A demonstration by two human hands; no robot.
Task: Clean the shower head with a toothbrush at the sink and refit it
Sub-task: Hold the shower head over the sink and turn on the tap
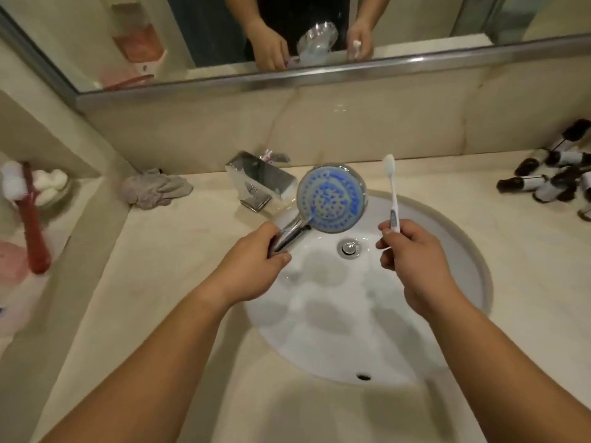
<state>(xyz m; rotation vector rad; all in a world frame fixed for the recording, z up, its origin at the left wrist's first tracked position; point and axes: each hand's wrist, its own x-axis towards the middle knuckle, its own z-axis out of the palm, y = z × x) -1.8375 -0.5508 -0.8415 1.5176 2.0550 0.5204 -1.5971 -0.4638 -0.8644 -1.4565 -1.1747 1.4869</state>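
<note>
My left hand grips the chrome handle of the shower head above the white sink. Its round face with blue nozzles is turned up toward me. My right hand holds a white toothbrush upright by the lower handle, bristles at the top. The brush stands just right of the shower head and does not touch it. The sink drain lies below, between my hands.
A chrome tap stands behind the sink, with a crumpled grey cloth to its left. Several small dark bottles lie on the counter at the right. A red brush stands at the far left. A mirror runs along the wall.
</note>
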